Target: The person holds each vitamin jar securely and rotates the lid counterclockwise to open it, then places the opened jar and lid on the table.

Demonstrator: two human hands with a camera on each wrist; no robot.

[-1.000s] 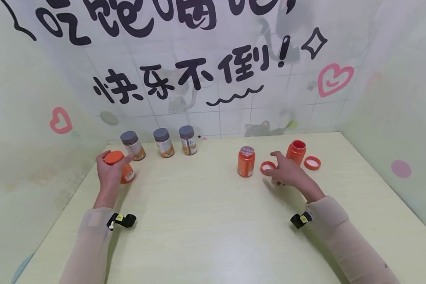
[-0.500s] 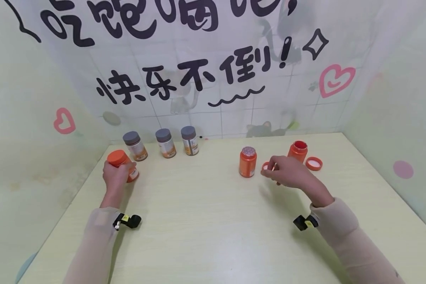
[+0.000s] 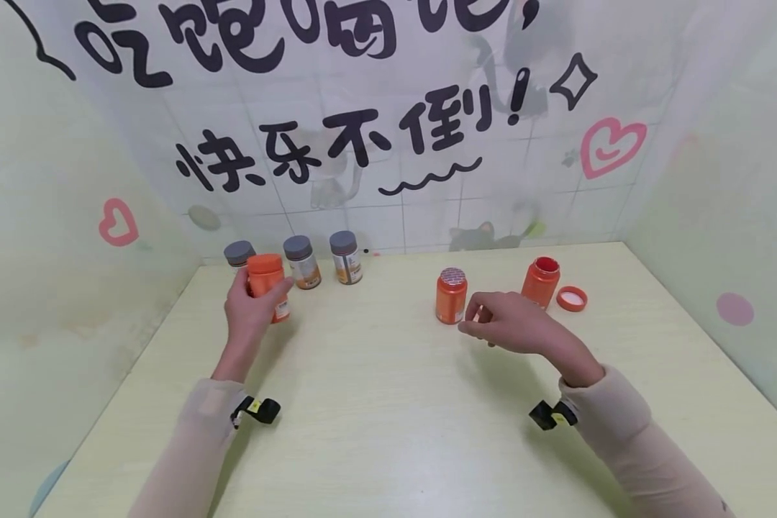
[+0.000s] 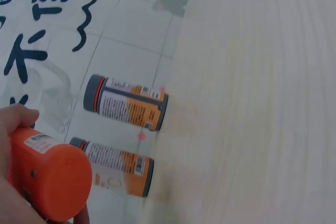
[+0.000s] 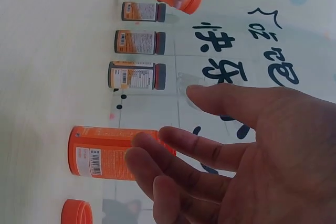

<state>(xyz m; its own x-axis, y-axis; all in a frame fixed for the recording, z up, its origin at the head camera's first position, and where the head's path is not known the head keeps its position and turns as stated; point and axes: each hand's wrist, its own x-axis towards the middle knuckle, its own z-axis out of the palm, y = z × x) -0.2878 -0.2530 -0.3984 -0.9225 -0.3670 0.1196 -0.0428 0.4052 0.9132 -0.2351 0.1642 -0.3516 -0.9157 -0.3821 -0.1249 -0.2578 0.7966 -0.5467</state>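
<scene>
In the head view my left hand point(image 3: 249, 306) grips an orange bottle point(image 3: 267, 273) with its orange cap on, in front of the leftmost grey-capped bottle point(image 3: 239, 252). The left wrist view shows the held bottle's round base point(image 4: 65, 182). My right hand point(image 3: 514, 320) hovers with loosely curled fingers and nothing between them, as the right wrist view shows. Just left of it stands an uncapped orange bottle point(image 3: 451, 296) with a printed seal over its mouth. Behind the hand is another orange bottle point(image 3: 540, 280), its mouth open. An orange cap point(image 5: 77, 212) lies near the sealed bottle, hidden in the head view.
Two more grey-capped bottles, one in the middle point(image 3: 302, 262) and one on the right point(image 3: 346, 257), stand along the back wall. Another orange cap point(image 3: 572, 298) lies inside-up at the far right. Walls enclose the pale table point(image 3: 388, 403) at the back and both sides.
My left hand has gripped the capped orange bottle and carried it to the right, past the first grey-capped bottle. My right hand has shifted slightly left, now covering the cap in the head view.
</scene>
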